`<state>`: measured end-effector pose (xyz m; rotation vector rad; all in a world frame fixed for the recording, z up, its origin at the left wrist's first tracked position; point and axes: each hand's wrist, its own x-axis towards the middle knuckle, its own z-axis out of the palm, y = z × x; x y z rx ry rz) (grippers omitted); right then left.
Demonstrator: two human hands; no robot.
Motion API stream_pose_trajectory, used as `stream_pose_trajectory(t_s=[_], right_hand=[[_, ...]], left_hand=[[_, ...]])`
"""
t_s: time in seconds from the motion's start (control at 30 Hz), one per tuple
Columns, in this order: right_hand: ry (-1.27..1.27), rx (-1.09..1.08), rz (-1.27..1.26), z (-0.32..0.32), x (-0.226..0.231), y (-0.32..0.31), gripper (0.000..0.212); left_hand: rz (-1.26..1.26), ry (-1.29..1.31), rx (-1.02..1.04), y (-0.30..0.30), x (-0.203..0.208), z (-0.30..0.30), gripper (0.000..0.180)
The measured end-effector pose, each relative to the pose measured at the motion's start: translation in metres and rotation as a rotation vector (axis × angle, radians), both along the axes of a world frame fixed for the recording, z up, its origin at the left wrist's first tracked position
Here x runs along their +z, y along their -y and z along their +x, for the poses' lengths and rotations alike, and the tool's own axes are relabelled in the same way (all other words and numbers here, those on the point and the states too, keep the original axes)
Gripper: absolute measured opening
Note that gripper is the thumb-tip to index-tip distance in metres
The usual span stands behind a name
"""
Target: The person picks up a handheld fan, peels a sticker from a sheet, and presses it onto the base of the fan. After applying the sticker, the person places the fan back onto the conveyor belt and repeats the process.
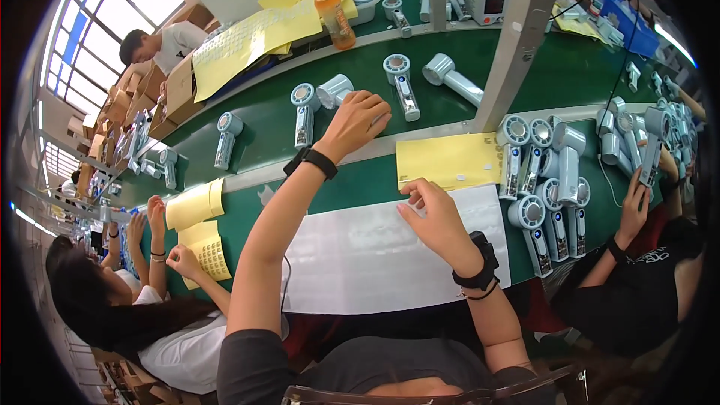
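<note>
My left hand (356,124) reaches over the green conveyor with curled fingers, closed over the handle of a pale blue handheld fan (330,93). Its round head shows beyond my knuckles, while most of the handle is hidden. Above the white sheet (352,255), my right hand (433,219) hovers with loosely bent fingers, thumb apart and nothing in it. More handheld fans lie along the conveyor: one fan (303,114) left of my left hand, another fan (401,86) to its right. A cluster of handheld fans (531,214) lies right of the sheet.
Yellow sheets (448,161) lie beyond my right hand. A metal post (517,45) rises at the conveyor's near edge. Across it stands an orange drink bottle (334,15). Co-workers sit on both sides; the right one's hand (634,206) holds a fan.
</note>
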<state>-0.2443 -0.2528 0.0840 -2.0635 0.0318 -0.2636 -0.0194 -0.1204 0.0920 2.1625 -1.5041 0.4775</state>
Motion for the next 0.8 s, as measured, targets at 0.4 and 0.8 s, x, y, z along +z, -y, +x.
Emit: stream_pose_trajectory(t_s=[0.4, 0.8], right_hand=[[-0.132, -0.022, 0.099, -0.012, -0.014, 0.006, 0.018], [-0.050, 0.171, -0.072, -0.029, -0.016, -0.059, 0.012]], left_hand=[[0.261, 0.307, 0.111, 0.073, -0.021, 0.018, 0.041], [-0.792, -0.432, 0.075, -0.110, 0.110, -0.135, 0.054]])
